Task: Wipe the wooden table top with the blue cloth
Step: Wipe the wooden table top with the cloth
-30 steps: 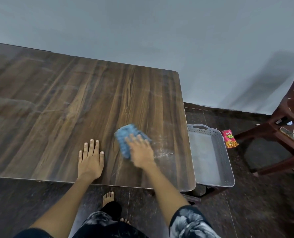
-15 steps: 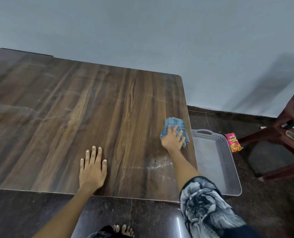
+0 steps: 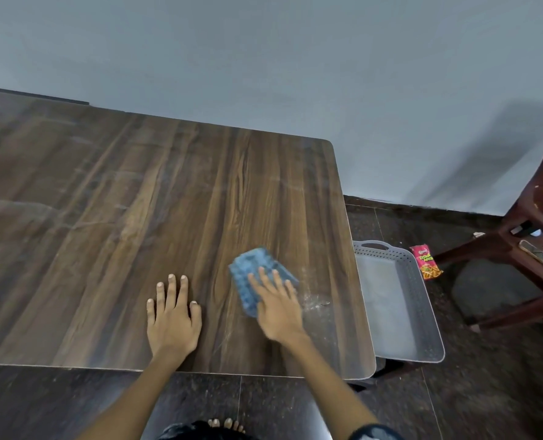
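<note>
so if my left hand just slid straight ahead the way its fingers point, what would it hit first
Probably nothing. The left hand lies flat on the wooden table top, fingers pointing toward the wall. Only bare table lies ahead; the blue cloth sits off to its right.

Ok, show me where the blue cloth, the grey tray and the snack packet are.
blue cloth (image 3: 248,274), head view, on its bare upper part beyond the fingers.
grey tray (image 3: 405,260), head view, on its perforated right wall.
snack packet (image 3: 426,262), head view, on the middle of its red front.
</note>
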A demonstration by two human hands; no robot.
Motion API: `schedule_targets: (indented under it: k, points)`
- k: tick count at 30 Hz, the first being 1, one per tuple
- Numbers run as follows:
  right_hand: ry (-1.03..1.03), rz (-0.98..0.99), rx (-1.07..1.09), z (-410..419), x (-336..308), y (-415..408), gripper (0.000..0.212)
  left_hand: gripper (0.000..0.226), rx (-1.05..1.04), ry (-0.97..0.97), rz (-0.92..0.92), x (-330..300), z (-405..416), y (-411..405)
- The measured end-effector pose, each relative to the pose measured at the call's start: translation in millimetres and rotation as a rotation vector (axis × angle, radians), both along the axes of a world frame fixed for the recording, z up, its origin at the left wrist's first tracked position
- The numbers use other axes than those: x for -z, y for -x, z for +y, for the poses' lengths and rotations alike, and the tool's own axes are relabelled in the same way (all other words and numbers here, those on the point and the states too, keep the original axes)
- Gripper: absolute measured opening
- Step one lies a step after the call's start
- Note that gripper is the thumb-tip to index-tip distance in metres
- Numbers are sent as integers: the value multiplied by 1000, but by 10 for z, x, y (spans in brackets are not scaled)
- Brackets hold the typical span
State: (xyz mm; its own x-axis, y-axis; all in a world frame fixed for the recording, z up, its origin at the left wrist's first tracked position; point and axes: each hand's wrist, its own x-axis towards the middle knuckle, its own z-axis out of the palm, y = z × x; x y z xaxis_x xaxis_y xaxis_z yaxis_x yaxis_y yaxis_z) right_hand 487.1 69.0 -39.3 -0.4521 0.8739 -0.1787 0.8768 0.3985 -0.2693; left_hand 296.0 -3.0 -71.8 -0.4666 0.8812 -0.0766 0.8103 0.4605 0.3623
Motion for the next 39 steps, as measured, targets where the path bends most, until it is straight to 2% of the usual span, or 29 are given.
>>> schedule_targets:
  k: [4,8,11,17,19,24,30,34,37,39]
  points:
    - [-22,-96,431,386,-75,-740,63,55,41,5,-12,-42,95,73]
    - [108,-91,644,693,-153,-773,61,56,72,12,4,-70,158,134]
    - [108,-78,592,648,-137,-306,63,56,78,21,14,-77,202,175]
    - [73,18,-18,-122,-85,759,68,57,102,31,27,-53,218,231]
    - [71,34,-106,-350,-42,832,65,57,114,43,38,-38,203,249]
    - [27,29,24,-230,-47,437,66,57,99,29,6,-62,200,248]
    - [9,-19,549,140,-81,-506,60,58,155,41,13,-52,145,303]
    - [86,-16,746,201,-109,-428,60,58,176,35,21,-46,85,316]
    - [88,13,752,73,-110,27,63,58,188,21,22,-41,14,316]
    - [60,41,567,-121,-93,396,67,57,193,19,29,-29,-15,320]
